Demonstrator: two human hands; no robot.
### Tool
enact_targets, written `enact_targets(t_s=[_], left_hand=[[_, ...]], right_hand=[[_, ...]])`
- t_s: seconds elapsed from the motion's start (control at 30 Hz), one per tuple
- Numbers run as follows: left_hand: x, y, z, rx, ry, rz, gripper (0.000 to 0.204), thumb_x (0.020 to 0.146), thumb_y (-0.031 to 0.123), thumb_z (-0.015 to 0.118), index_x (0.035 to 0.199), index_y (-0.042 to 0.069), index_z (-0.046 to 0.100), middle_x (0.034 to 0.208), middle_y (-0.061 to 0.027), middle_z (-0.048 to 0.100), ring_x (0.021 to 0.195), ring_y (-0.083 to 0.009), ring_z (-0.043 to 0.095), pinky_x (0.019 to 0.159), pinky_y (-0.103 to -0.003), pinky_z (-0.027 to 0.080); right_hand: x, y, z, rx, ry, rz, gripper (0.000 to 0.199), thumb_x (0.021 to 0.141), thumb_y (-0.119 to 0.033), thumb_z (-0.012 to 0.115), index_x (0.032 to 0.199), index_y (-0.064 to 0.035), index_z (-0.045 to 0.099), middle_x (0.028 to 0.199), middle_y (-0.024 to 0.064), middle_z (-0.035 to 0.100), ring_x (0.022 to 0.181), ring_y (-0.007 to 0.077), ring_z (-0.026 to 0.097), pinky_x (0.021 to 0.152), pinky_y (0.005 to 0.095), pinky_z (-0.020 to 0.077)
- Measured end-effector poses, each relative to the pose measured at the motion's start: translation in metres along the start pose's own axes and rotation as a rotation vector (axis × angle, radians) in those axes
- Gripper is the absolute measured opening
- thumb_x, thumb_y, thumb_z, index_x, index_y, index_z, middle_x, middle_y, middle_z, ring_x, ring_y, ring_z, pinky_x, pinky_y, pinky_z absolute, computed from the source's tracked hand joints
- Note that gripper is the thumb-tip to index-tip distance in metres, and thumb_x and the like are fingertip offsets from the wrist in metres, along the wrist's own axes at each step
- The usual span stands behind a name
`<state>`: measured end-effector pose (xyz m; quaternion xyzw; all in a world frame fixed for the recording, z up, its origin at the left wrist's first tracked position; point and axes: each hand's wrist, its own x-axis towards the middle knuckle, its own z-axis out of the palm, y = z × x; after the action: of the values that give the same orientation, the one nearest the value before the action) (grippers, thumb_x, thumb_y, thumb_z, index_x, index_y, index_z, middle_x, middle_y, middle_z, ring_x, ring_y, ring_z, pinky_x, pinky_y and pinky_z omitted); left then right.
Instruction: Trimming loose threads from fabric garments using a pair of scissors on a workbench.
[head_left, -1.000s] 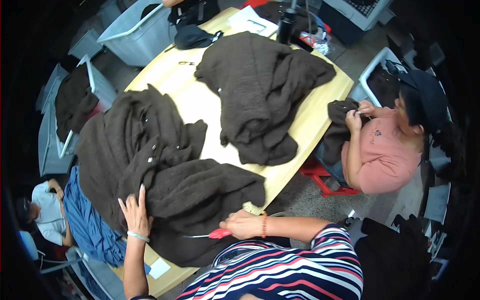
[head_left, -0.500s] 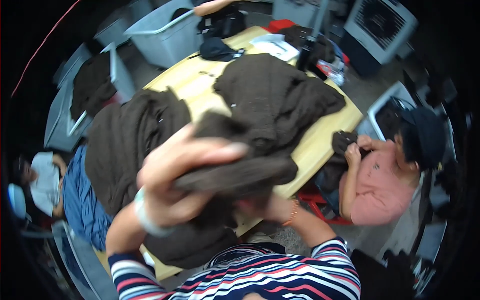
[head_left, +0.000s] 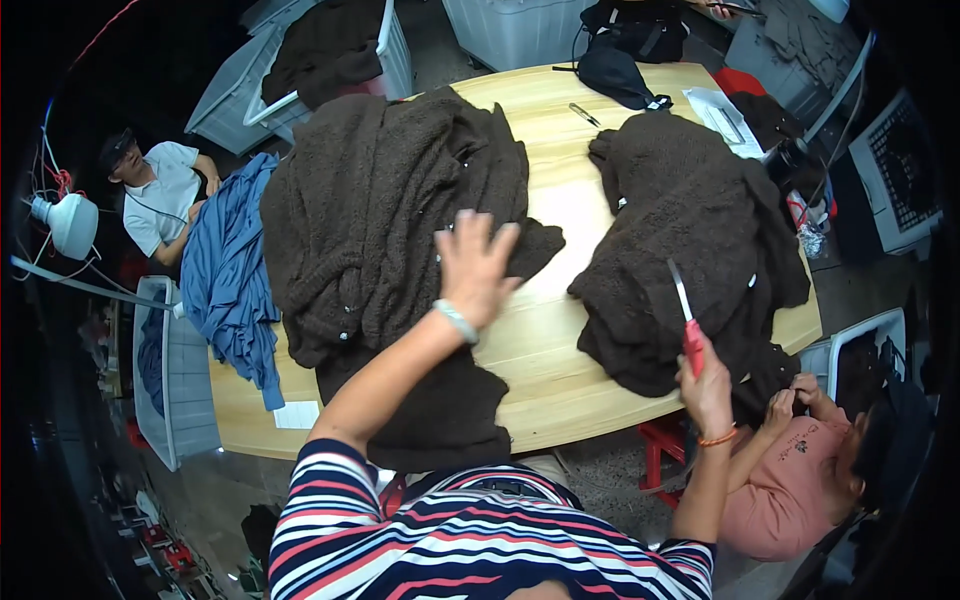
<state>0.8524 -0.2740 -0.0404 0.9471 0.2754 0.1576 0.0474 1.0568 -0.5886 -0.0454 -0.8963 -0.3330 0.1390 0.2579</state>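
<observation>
My left hand (head_left: 475, 270), fingers spread and holding nothing, is at the right side of a large heap of dark brown fuzzy knit garments (head_left: 370, 190). I cannot tell whether its palm presses on the fabric. My right hand (head_left: 707, 385) is closed around a red-handled tool with a slim metal blade (head_left: 693, 345), its tip pointing away from me over a second dark brown pile (head_left: 680, 240). A dark brown piece of cloth (head_left: 430, 410) hangs over the table's near edge from the left heap.
The garments lie on a pale wooden table (head_left: 545, 400). Blue cloth (head_left: 230, 270) hangs at its left end. A black cap (head_left: 613, 78) and a small metal tool (head_left: 584, 115) lie at the back. A co-worker in pink (head_left: 790, 490) sits close at right; another person (head_left: 160, 195) sits at left.
Half a second ago both hands were raised near me around a bunched brown garment. Now they are apart, the left spread at the left heap, the right farther right. The view has shifted.
</observation>
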Motion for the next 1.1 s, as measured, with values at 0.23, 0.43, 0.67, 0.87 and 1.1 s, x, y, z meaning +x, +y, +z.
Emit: enact_targets(t_s=[0.23,0.43,0.67,0.87,1.1], left_hand=[[-0.080,-0.148,-0.033,0.294,0.150,-0.312,0.086,0.077,0.040,0.075,0.146,0.012,0.033,0.151,-0.0242,0.023,0.141,-0.0425,0.019,0.109,-0.066,0.013],[-0.102,-0.213,-0.036,0.037,0.187,-0.239,0.069,0.083,0.024,0.069,0.143,0.011,0.039,0.144,-0.0219,0.036,0.133,-0.0398,0.034,0.109,-0.050,0.027],[-0.060,-0.214,-0.036,0.105,0.047,-0.055,0.071,0.070,0.011,0.073,0.136,0.012,0.047,0.126,-0.0168,0.052,0.113,-0.0326,0.052,0.094,-0.041,0.042],[-0.065,-0.246,-0.018,-1.456,0.333,-0.616,0.015,0.090,0.005,0.063,0.103,-0.002,0.066,0.096,-0.0063,0.070,0.085,-0.0140,0.066,0.075,-0.025,0.051],[-0.119,-0.256,0.013,-1.987,0.350,-0.837,0.022,0.091,0.003,0.062,0.112,0.003,0.058,0.107,-0.0056,0.065,0.098,-0.0150,0.062,0.089,-0.032,0.050]], right_hand=[[-0.017,-0.087,0.049,0.074,-0.257,-0.092,0.047,0.085,-0.011,0.060,0.132,-0.0128,0.050,0.094,0.0244,0.065,0.092,0.0418,0.063,0.079,0.0465,0.0509],[-0.012,-0.168,0.073,0.014,-0.362,-0.328,0.045,0.086,-0.014,0.063,0.129,-0.0108,0.051,0.092,0.0226,0.066,0.089,0.0409,0.064,0.077,0.0460,0.0509],[-0.016,-0.230,0.102,-0.067,-0.404,-0.407,0.044,0.087,-0.016,0.063,0.129,-0.0105,0.052,0.083,0.0238,0.064,0.080,0.0408,0.064,0.072,0.0472,0.0504],[-0.010,-0.276,0.107,-0.048,-0.419,-0.431,0.041,0.087,-0.019,0.063,0.126,-0.0112,0.054,0.079,0.0221,0.065,0.076,0.0393,0.065,0.071,0.0464,0.0508],[-0.010,-0.324,0.138,-0.099,-0.601,-0.564,0.037,0.086,-0.021,0.062,0.122,-0.0123,0.056,0.071,0.0185,0.065,0.068,0.0380,0.065,0.065,0.0468,0.0516]])
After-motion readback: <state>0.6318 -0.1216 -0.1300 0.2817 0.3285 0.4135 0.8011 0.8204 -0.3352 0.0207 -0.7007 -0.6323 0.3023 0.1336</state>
